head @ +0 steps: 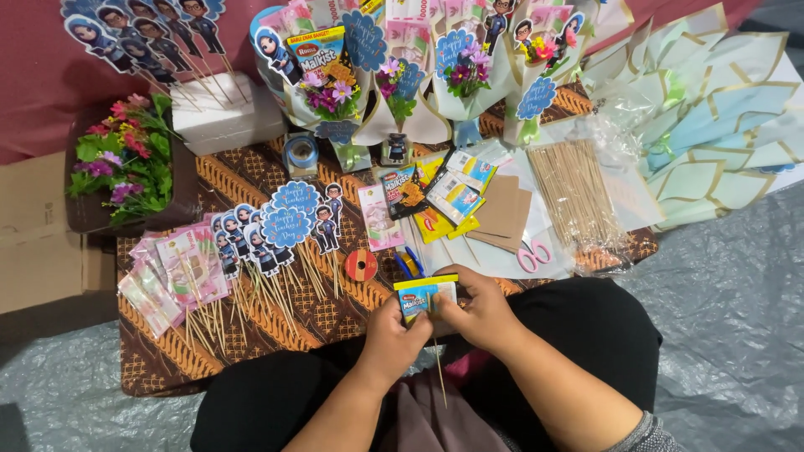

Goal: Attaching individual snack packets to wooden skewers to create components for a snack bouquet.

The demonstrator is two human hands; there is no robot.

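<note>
My left hand (392,337) and my right hand (481,314) together hold a small blue-and-yellow snack packet (425,295) above my lap. A thin wooden skewer (438,368) hangs down from behind the packet, between my hands. My left fingers pinch the packet's lower left edge. My right fingers grip its right side. Just beyond the packet lie a small red tape roll (361,264) and a blue-and-yellow tool (408,263) on the patterned brown cloth (327,318).
Cartoon-figure cutouts on skewers (285,226) and wrapped banknotes on sticks (176,272) lie to the left. More snack packets (444,197), brown card (502,213), pink scissors (533,255) and a skewer bundle (574,192) lie ahead. Finished bouquets (394,75) stand at the back; folded wrapping paper (712,125) lies right.
</note>
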